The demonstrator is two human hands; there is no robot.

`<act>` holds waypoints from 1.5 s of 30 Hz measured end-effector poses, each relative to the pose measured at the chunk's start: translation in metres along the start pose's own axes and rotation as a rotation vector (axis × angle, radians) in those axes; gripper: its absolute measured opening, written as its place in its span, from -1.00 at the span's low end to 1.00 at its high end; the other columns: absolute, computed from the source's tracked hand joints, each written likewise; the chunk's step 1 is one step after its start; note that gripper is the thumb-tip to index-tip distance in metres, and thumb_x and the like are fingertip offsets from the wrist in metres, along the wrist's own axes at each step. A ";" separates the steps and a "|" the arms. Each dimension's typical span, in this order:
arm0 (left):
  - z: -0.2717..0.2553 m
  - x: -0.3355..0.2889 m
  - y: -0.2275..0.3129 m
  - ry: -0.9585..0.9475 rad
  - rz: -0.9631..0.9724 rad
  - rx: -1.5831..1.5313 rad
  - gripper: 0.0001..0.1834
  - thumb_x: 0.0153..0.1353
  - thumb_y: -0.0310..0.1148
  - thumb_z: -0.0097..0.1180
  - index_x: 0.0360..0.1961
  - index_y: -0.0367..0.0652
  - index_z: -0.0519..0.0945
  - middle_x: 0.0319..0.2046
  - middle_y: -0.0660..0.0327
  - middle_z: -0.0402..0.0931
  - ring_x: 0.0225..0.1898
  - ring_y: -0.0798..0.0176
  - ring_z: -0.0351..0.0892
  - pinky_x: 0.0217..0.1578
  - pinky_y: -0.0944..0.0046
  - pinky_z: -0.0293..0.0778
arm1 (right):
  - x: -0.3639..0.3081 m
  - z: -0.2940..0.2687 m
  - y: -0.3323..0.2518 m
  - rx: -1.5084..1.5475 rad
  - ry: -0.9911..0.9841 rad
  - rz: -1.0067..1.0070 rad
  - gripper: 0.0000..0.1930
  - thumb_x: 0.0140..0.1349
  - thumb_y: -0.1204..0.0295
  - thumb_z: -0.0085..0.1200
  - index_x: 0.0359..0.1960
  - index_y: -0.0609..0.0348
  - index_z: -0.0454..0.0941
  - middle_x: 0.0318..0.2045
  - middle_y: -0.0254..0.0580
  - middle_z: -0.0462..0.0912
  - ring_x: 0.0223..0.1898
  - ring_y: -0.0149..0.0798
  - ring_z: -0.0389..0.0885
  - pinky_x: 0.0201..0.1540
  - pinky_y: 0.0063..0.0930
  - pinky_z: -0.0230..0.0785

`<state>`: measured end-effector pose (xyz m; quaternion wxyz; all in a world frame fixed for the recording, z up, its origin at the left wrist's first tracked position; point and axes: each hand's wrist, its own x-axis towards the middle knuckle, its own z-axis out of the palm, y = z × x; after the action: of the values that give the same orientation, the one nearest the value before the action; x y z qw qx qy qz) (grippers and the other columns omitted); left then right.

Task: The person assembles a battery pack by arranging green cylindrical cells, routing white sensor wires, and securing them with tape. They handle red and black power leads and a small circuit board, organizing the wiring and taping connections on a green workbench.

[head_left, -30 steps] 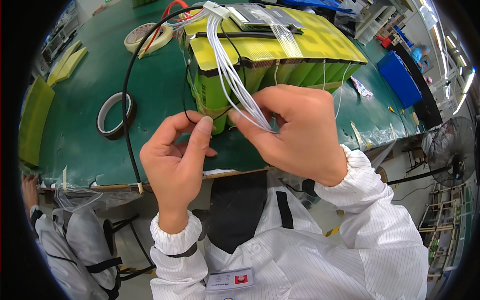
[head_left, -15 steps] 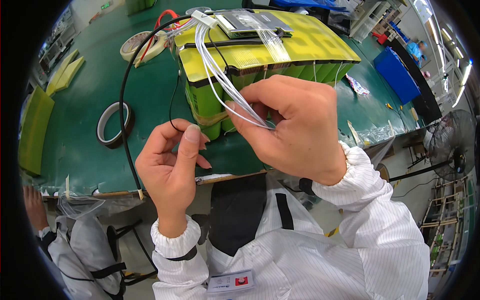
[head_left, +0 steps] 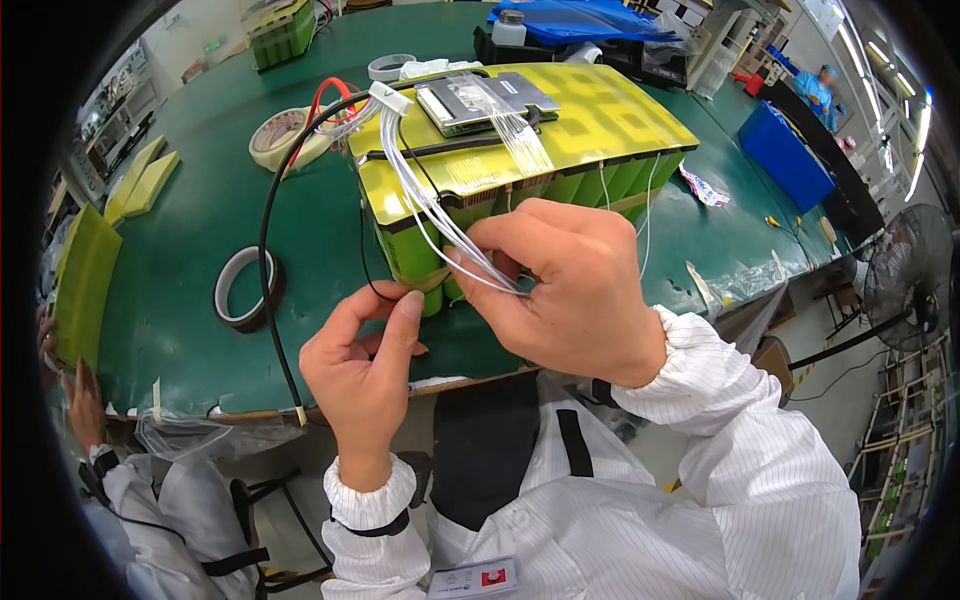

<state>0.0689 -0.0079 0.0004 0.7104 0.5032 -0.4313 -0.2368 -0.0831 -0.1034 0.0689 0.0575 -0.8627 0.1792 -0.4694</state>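
A green battery pack with a yellow top sheet [head_left: 620, 115] stands on the green bench. A flat grey circuit module [head_left: 490, 100] is held on it with clear tape. White wires [head_left: 420, 205] run from a white connector [head_left: 390, 98] down the pack's front. My right hand [head_left: 575, 290] pinches this bundle between thumb and fingers; the wire ends are hidden in the palm. My left hand [head_left: 362, 360], by the pack's lower front left corner, has thumb and forefinger closed on a thin black wire [head_left: 366, 250]. The wire's end is hidden by the fingers.
A thick black cable [head_left: 264, 240] arches down past the bench edge. Tape rolls [head_left: 228, 310] and a cream tape roll [head_left: 272, 140] lie left. Beyond are a blue bin [head_left: 785, 155] and a fan [head_left: 905, 285]. Another person's hand [head_left: 85, 405] is at far left.
The view has shifted, so the bench and pack sit lower left of the pack's far end. My left hand is slightly closer to the pack's corner. Both hands keep their wires.
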 end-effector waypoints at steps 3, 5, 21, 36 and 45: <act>0.003 0.001 -0.001 0.047 0.008 -0.010 -0.80 0.30 -0.50 0.29 -0.15 -0.43 0.64 -0.35 0.18 0.62 -0.39 0.44 0.56 -0.49 0.42 0.58 | 0.000 -0.001 0.001 0.017 -0.025 0.002 -0.86 -0.05 0.53 0.41 -0.44 0.23 0.69 -0.65 -0.25 0.56 -0.68 -0.32 0.52 -0.62 -0.50 0.29; 0.003 0.001 -0.002 0.039 0.047 0.034 -0.81 0.29 -0.51 0.30 -0.16 -0.42 0.64 -0.35 0.19 0.62 -0.39 0.44 0.55 -0.49 0.43 0.57 | 0.001 -0.003 0.001 0.030 -0.044 0.019 -0.86 -0.05 0.54 0.40 -0.43 0.23 0.69 -0.64 -0.26 0.57 -0.67 -0.34 0.52 -0.62 -0.50 0.29; 0.009 0.005 -0.007 0.099 0.185 0.181 -0.86 0.19 -0.54 0.38 -0.28 -0.35 0.66 -0.49 0.22 0.65 -0.47 0.44 0.63 -0.48 0.46 0.51 | 0.001 -0.002 0.006 -0.002 -0.050 -0.033 -0.85 -0.14 0.57 0.33 -0.45 0.21 0.67 -0.65 -0.30 0.54 -0.67 -0.39 0.49 -0.61 -0.53 0.28; 0.009 0.004 -0.005 0.156 0.159 0.176 -0.80 0.17 -0.47 0.43 -0.28 -0.36 0.67 -0.45 0.21 0.67 -0.45 0.44 0.62 -0.46 0.46 0.52 | 0.001 -0.002 0.008 -0.083 -0.079 -0.037 -0.84 -0.20 0.54 0.34 -0.50 0.16 0.64 -0.67 -0.30 0.52 -0.65 -0.29 0.54 -0.59 -0.46 0.33; 0.010 0.005 -0.003 0.160 0.147 0.151 -0.81 0.15 -0.50 0.44 -0.29 -0.36 0.67 -0.47 0.23 0.66 -0.47 0.45 0.62 -0.45 0.47 0.52 | 0.002 -0.003 0.006 -0.073 -0.105 -0.018 -0.84 -0.15 0.52 0.35 -0.47 0.18 0.66 -0.66 -0.27 0.54 -0.64 -0.26 0.55 -0.58 -0.43 0.34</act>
<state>0.0632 -0.0180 0.0008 0.7181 0.5396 -0.4254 -0.1103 -0.0868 -0.1095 0.0706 0.0311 -0.8892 0.1851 -0.4173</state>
